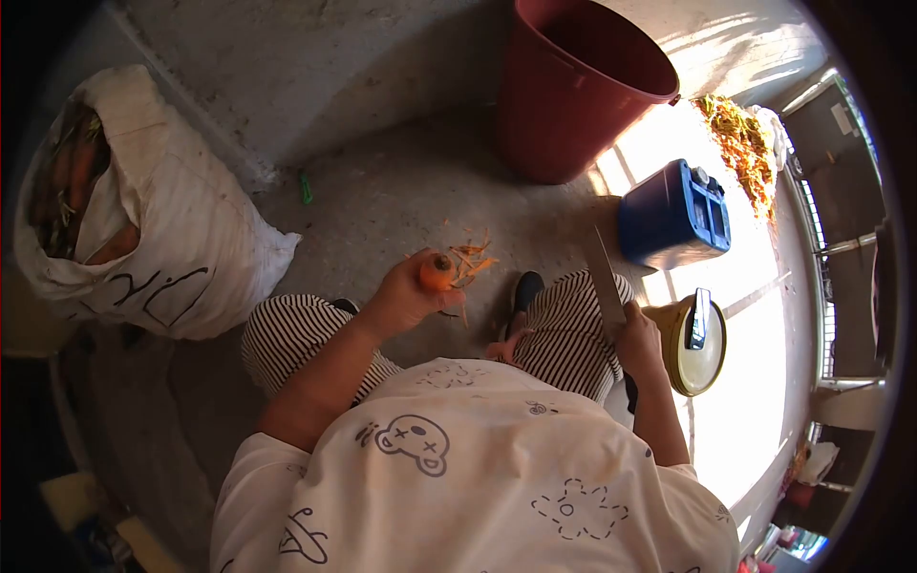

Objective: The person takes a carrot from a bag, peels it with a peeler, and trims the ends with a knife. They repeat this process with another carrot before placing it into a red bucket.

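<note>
Creased shirt (478,487), left grip (399,298) around rounded carrot (437,277), right grip (638,340) around metal knife (606,286).

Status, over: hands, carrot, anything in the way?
Left hand gripping carrot. Right hand gripping knife, apart from carrot. Peelings beside carrot; nothing visibly blocking knife.

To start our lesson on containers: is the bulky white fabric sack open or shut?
Open: the white fabric sack gapes at its mouth, where orange carrots show.
</note>
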`<state>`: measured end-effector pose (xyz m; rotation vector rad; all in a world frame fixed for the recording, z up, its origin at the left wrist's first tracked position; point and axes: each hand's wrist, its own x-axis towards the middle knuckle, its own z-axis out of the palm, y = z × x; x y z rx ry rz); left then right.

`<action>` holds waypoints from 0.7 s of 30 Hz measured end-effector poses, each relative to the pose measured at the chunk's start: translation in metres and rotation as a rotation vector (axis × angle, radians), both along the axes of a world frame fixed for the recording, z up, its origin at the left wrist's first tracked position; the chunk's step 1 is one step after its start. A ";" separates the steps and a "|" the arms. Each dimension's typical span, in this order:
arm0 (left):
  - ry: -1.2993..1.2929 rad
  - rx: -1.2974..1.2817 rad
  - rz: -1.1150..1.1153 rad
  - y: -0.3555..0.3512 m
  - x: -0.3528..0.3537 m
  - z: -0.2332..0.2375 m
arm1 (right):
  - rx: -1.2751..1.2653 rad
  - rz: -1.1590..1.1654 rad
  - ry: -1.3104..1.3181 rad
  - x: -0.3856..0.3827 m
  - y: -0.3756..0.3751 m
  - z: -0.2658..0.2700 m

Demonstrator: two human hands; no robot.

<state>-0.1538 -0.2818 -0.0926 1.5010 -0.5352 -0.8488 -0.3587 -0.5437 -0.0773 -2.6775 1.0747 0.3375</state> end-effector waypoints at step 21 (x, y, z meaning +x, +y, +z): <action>-0.330 0.011 -0.127 0.001 -0.005 0.020 | 0.707 0.445 -0.372 0.139 0.099 0.039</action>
